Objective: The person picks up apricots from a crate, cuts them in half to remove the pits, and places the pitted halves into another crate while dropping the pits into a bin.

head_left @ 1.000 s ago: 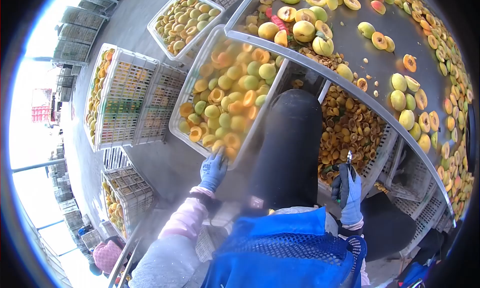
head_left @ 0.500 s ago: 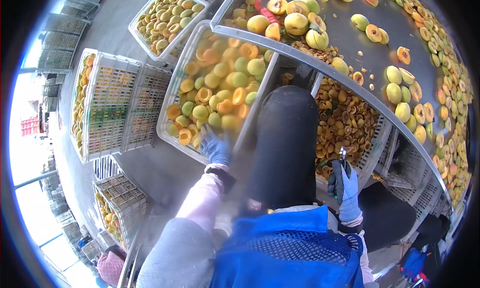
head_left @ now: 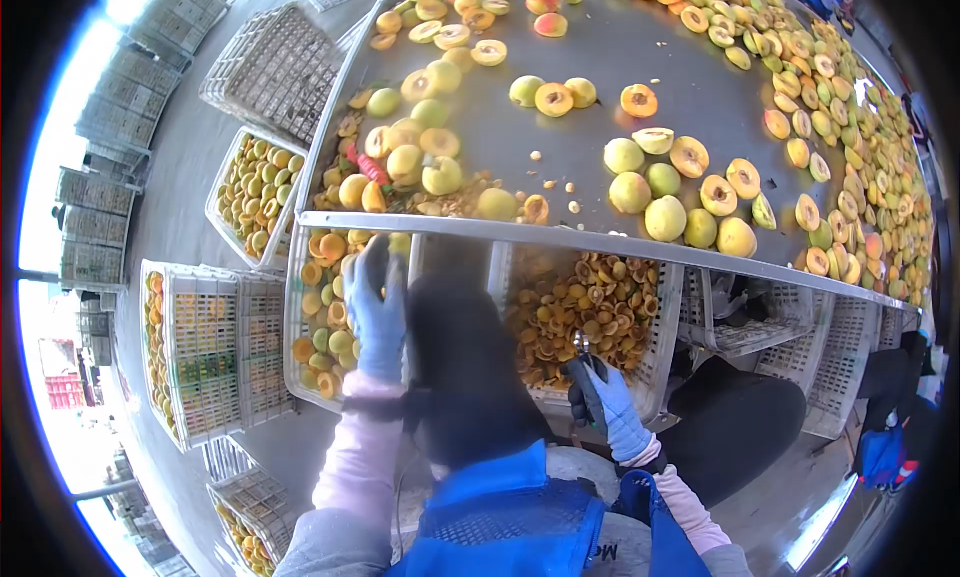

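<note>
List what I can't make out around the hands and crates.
Head view: whether the left hand holds anything; blur and its own back hide it.
Head view: lower part of the metal tool; the right hand covers it.
Head view: far end of the fruit crate; the table covers it.

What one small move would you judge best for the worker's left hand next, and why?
Probably reach the left hand over the table's rim to the stone fruit: it is near that rim with no fruit visibly held, while the right hand holds a metal tool.
</note>
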### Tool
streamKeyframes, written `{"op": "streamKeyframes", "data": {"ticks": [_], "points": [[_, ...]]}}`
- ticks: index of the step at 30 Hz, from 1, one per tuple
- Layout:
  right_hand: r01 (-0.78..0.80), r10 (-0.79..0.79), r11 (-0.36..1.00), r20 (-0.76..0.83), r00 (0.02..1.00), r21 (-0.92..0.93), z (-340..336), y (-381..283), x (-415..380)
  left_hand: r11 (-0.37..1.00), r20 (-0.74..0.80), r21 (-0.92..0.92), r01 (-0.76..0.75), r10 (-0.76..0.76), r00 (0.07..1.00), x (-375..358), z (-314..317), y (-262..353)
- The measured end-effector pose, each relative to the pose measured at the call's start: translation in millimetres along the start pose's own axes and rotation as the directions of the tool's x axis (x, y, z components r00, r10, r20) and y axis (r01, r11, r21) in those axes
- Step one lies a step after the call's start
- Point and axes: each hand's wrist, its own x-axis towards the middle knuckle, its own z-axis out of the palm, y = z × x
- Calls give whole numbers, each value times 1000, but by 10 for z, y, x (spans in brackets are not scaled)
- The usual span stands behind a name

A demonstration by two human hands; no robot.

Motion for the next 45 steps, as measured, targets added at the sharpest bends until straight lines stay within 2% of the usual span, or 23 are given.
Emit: {"op": "streamKeyframes", "data": {"ticks": [1,3,5,7,10,13,14,15,16,17,19,21,23,25,27,30,32,33,35,36,38,40,45], "points": [[-19,18,999,32,999,29,-4,-32,1,991,55,-77,-110,115,992,216,216,365],[-9,6,1000,76,997,30,-65,-65,37,989,404,36,-144,118,907,521,593,1224],[-14,11,999,71,997,42,-122,-89,68,913,707,150,-379,169,687,678,1144,1578],[40,-44,997,63,997,66,-190,-126,104,751,749,239,-615,260,609,667,1671,1829],[90,-99,987,59,993,131,-278,-194,139,640,874,244,-729,180,451,587,2174,1919],[128,-135,969,15,991,209,-364,-209,158,663,926,94,-743,217,310,710,2184,1883],[143,-146,963,-4,989,230,-393,-213,165,714,888,47,-698,290,357,709,2127,1794],[169,-164,948,-43,986,270,-416,-246,138,899,878,-109,-425,287,384,690,2008,1748],[202,-184,929,-87,979,311,-438,-330,76,961,870,-259,-100,277,407,645,1861,1714],[233,-198,909,-132,971,347,-455,-425,-2,894,868,-378,240,252,428,561,1714,1693],[300,-279,873,-112,954,383,-444,-599,-150,658,910,-409,632,248,331,298,1328,1783],[339,-355,812,-59,933,475,-373,-671,-233,593,833,-548,590,325,447,-75,1175,1702],[350,-369,832,-41,928,431,-242,-747,-267,442,830,-556,704,252,498,-414,1050,1729],[336,-364,848,-9,931,409,-189,-753,-277,438,817,-574,692,250,520,-607,950,1781],[280,-328,859,39,944,429,-206,-783,-340,623,711,-658,423,328,622,-694,945,1687],[456,-470,875,62,880,162,-272,-805,-346,674,789,-561,480,259,557,-619,687,1712],[726,-716,659,134,685,-195,-256,-809,-304,763,776,-473,440,124,618,-662,666,1733],[746,-765,590,83,639,-309,-213,-788,-318,806,783,-379,454,17,622,-670,655,1759],[729,-861,430,2,509,-533,-110,-779,-326,619,738,-446,646,-154,657,-744,676,1713],[731,-872,439,-49,488,-523,-56,-781,-384,504,720,-481,717,-240,652,-788,707,1672],[710,-826,425,80,558,-562,-15,-689,-493,829,517,-403,387,-142,844,-937,827,1524],[674,-786,396,149,600,-624,65,-621,-540,564,596,-538,626,-271,756,-897,715,1768],[740,-856,363,110,504,-565,112,-446,-443,558,531,-595,579,-268,804,-1049,739,1750]]}}
